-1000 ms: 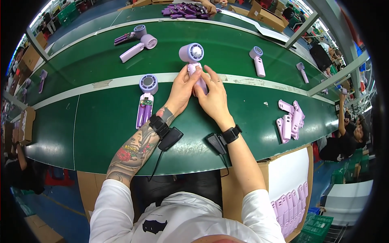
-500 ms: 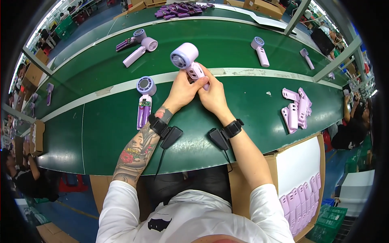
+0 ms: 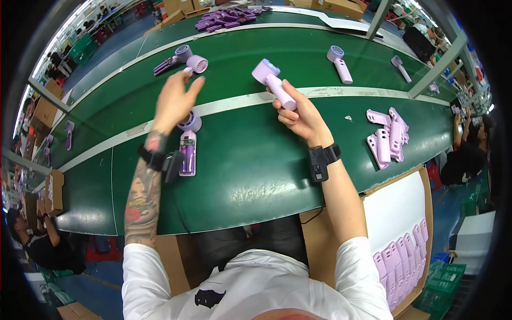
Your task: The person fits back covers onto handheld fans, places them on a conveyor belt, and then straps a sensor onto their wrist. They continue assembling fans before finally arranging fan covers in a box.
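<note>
My right hand (image 3: 301,114) is closed round the handle of a pale purple handheld fan (image 3: 277,88), held up over the white strip with its round head toward the far left. My left hand (image 3: 175,98) reaches across the belt, thumb spread from its fingers. It covers most of the handle of another fan (image 3: 197,64), whose round head shows just beyond the fingertips. Below that hand lies a fan with its handle open (image 3: 188,154), showing purple cells and a green circuit board; my wrist partly hides its head.
Lilac handle covers (image 3: 392,138) lie in a pile at the right. More covers (image 3: 400,264) stand in a row in a cardboard box beside me. Other fans (image 3: 341,66) rest on the green belt. A heap of purple parts (image 3: 226,20) is at the far side. People sit at both sides.
My hands have parted. The left let go of the held fan and moved left to the fan on the belt. The right keeps its fan, now turned with the handle toward me.
</note>
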The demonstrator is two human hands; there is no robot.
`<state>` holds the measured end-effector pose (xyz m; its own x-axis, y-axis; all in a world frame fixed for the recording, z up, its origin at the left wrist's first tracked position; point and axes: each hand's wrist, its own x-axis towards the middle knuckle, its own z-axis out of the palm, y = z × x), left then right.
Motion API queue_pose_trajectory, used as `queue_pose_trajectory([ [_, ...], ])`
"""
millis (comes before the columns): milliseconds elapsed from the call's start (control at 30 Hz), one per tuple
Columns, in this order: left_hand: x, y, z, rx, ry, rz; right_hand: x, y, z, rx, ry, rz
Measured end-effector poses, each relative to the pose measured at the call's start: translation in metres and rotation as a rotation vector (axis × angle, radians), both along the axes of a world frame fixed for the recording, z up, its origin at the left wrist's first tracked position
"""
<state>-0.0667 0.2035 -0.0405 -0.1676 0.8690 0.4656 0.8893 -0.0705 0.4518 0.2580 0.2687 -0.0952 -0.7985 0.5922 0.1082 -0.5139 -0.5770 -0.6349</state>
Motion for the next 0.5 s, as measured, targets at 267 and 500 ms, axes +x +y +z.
queue_pose_trajectory([
  [267,0.019,-0.071,-0.016,-0.408,0.170,0.081,0.062,0.049,-0.009,0.867,-1.163,-1.079],
  [500,0.025,-0.052,-0.043,-0.410,0.017,-0.123,0.226,0.040,-0.002,1.612,-2.377,-1.015],
])
